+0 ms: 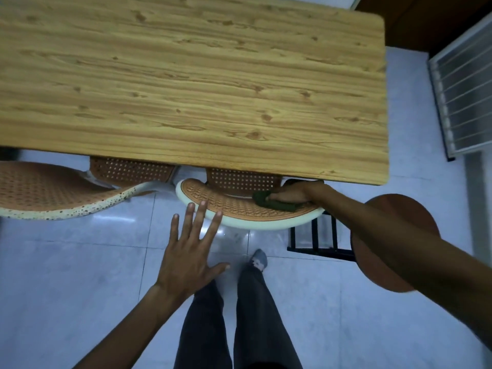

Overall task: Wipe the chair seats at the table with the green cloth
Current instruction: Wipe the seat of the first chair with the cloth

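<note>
The worktop (pixel 186 75) overhangs the far half of the chair seat (pixel 239 206), leaving only its near rim open from above. A second chair (pixel 48 190) crowds the left; a round stool (pixel 394 243) blocks the right. Open floor (pixel 80 262) lies in front.

Both forearms (pixel 394 235) are bare, with no sleeves; the legs wear dark grey trousers (pixel 255 315) and 1 grey shoe (pixel 258 259) shows.

Home dining area: wood-grain table (pixel 186 75), woven-seat chairs (pixel 234 206), tiled floor (pixel 80 262).
</note>
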{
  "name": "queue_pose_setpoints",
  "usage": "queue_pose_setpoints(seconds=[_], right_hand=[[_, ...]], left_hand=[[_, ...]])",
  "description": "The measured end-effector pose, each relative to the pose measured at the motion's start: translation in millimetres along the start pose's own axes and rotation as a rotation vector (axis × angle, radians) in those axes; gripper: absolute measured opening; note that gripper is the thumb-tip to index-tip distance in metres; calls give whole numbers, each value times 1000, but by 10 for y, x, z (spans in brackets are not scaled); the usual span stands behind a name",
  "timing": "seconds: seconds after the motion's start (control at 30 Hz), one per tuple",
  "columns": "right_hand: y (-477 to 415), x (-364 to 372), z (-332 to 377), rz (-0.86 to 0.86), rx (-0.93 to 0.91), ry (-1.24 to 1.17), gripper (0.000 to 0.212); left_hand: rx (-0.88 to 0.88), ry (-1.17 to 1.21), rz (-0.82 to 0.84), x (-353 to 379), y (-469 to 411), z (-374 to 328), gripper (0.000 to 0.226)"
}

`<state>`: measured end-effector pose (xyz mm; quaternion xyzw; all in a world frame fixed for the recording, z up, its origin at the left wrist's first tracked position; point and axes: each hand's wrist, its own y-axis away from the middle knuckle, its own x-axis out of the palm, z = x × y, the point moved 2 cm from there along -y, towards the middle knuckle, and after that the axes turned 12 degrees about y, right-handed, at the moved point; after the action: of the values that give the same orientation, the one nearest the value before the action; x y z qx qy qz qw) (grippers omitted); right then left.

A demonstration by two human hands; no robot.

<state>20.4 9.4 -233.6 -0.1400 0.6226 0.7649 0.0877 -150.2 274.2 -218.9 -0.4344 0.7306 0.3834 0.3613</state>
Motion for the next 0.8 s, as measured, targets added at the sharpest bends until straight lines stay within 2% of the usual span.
queue_pose_setpoints(seconds=[0.03,0.13,0.3,0.47,0.57,0.63,0.67,0.73,0.8], right_hand=[[116,3,4,-9,-50,59,69],[325,125,-4,-116,-140,186,55],[525,476,220,-236,-247,285,74],[248,473,759,-163,-280,71,72],[-1,340,1079,-70,-371,-314,73],[-73,230,1201,-29,-338,-482,65],[-92,180,1252,21,-326,-515,59],[-179,116,1298,12,-326,-436,55],[-259,46,1266,-16,-202,-416,67]], left_hand=[[12,-5,2,-28,0,4,105],[61,-17,41,-138,-60,71,101],[91,9,60,-282,-429,229,101],[133,12,103,-304,-624,293,98],[96,32,82,-277,-628,299,95],[47,59,79,-246,-636,301,97],[29,68,78,-236,-638,299,96],[13,74,68,-226,-640,291,93],[17,74,62,-225,-631,290,89]])
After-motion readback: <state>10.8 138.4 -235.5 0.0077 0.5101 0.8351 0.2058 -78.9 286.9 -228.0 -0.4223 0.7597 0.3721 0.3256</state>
